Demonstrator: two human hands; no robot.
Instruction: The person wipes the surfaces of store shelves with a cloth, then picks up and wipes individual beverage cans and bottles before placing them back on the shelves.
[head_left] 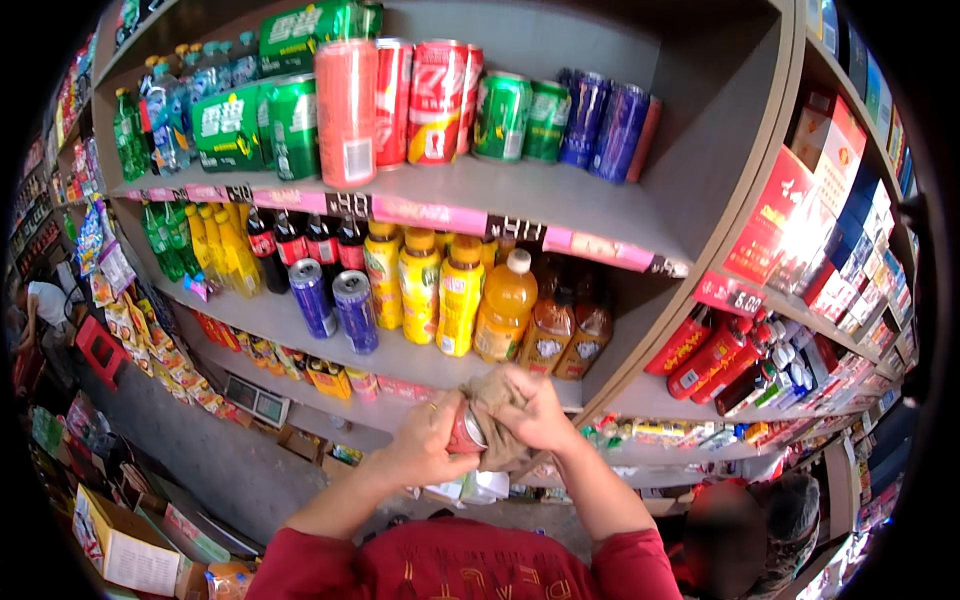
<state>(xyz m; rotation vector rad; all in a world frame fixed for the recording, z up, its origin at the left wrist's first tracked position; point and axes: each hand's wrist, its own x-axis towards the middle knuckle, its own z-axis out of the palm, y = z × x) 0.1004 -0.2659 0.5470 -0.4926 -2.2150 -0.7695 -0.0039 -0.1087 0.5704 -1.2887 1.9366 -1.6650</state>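
Beyond the left grip [425,440] and right grip [537,415], grey shop shelves [560,205] carry drinks; grey floor [195,395] spreads lower left. The left grip curls around a red can [466,432]; the right grip pinches a brown cloth [508,453] beside it.

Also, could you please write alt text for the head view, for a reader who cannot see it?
A person's left hand grips a reddish can, and their right hand holds a brown cloth against it. In front stand shop shelves with colourful drink cans and bottles.
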